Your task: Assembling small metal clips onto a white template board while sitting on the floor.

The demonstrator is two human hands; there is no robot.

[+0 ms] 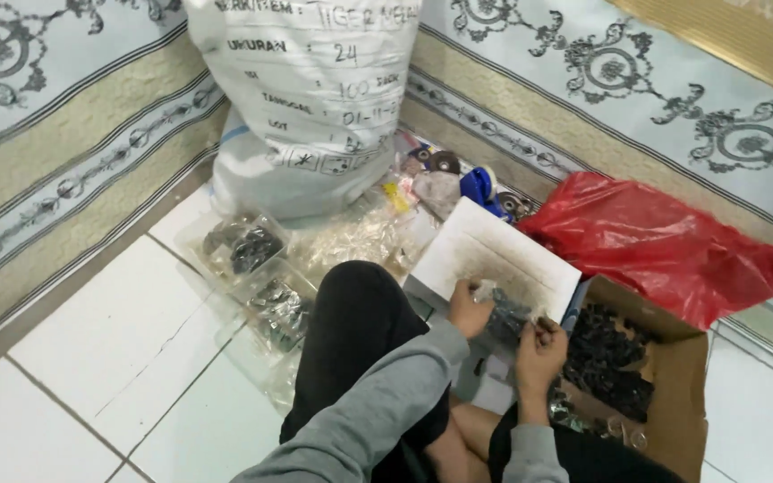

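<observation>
So I'm sitting cross-legged on the white tile floor [91, 358], and honestly a lot is hard to make out. I'm holding a small clear plastic bag [505, 311] of dark little parts between both hands, right over my lap, just in front of the white board [494, 255]. My left hand [469, 309] is pinching its upper left end, fingers curled shut on the plastic, and my right hand [539, 351] is gripping the lower right end the same way. The bag is running diagonally from upper left down to lower right. What the dark bits inside actually are, I can't tell, too small and blurry.

To my right the brown cardboard box [682, 376] is getting cut off by the frame edge, full of more dark pieces. A crumpled red plastic bag [664, 241] is lying behind it. Up top, the big white sack [315, 107] with handwritten markings is leaning against the patterned carpet [73, 134], its top out of view. Clear packets [261, 268] of dark parts are lying in a row by my left knee, and a blue tape dispenser [480, 188] is peeking out behind the board.
</observation>
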